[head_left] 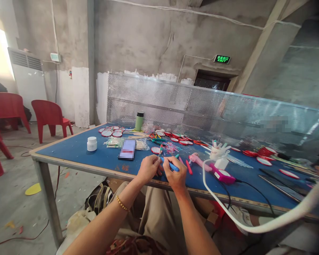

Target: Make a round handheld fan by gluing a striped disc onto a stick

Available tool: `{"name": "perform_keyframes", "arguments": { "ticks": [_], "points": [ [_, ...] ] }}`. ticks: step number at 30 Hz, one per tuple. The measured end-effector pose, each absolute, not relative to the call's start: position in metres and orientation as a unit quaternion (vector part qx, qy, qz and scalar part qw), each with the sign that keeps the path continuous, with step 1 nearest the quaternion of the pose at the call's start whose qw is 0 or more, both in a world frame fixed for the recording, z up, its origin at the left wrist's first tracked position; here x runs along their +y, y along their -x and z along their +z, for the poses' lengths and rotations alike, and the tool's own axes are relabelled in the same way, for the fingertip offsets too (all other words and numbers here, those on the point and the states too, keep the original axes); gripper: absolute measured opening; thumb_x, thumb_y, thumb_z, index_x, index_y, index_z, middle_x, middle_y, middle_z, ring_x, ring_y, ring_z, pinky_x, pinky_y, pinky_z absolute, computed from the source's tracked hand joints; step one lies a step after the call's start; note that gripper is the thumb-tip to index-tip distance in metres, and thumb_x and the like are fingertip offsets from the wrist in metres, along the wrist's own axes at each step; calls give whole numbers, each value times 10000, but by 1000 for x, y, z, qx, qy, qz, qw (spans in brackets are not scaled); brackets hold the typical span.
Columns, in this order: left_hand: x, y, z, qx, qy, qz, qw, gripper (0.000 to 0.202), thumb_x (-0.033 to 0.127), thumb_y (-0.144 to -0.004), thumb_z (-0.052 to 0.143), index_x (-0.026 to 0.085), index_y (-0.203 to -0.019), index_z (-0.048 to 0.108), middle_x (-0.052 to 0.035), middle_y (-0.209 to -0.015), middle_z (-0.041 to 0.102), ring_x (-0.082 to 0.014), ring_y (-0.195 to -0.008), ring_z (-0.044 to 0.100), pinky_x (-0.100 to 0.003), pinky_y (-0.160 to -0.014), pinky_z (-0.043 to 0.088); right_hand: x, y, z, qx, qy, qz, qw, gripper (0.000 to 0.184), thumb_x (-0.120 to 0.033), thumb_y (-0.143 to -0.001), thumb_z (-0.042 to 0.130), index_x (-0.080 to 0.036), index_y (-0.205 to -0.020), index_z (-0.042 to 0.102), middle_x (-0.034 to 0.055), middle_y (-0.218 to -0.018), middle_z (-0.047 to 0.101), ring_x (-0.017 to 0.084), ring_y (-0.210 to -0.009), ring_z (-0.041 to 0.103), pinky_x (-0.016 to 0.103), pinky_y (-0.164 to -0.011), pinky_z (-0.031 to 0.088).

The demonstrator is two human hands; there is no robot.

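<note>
My left hand (149, 168), a beaded bracelet on its wrist, pinches a thin pale stick (161, 149) whose upper end shows red and green. In my right hand (177, 173) is a blue marker pen (173, 166), its front end close to the stick; whether they touch is too small to tell. Both hands are at the front edge of the blue table (106, 161). A round white disc with a red rim (156, 150) lies just beyond the left hand. Red pens (189, 167) rest right of the right hand.
A phone (127, 149), a white jar (91, 144) and a green bottle (139, 122) stand or lie to the left. On the right are a pink glue gun (200, 162), a magenta device (223, 175) with a cable and a white curved arm (244, 226). A perforated metal panel (159, 101) borders the back.
</note>
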State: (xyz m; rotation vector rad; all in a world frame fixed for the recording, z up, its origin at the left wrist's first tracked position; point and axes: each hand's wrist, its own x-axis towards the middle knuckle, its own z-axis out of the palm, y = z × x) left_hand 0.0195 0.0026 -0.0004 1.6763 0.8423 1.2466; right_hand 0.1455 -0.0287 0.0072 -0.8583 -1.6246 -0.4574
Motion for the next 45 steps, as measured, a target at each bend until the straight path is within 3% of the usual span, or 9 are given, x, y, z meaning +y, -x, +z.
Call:
{"name": "perform_keyframes", "arguments": {
  "ticks": [45],
  "points": [
    [2,-19,0,340,-671,500,429,181,219,-880,485,179,-720,560,37,-477,594,-127,-453,633,-169,-411,437,-29,-145,7,-705,366,-193,576,215,-203,-932,522,-203,-738,613,-2,-638,634,127,-581,587,246,-598,457]
  ]
}}
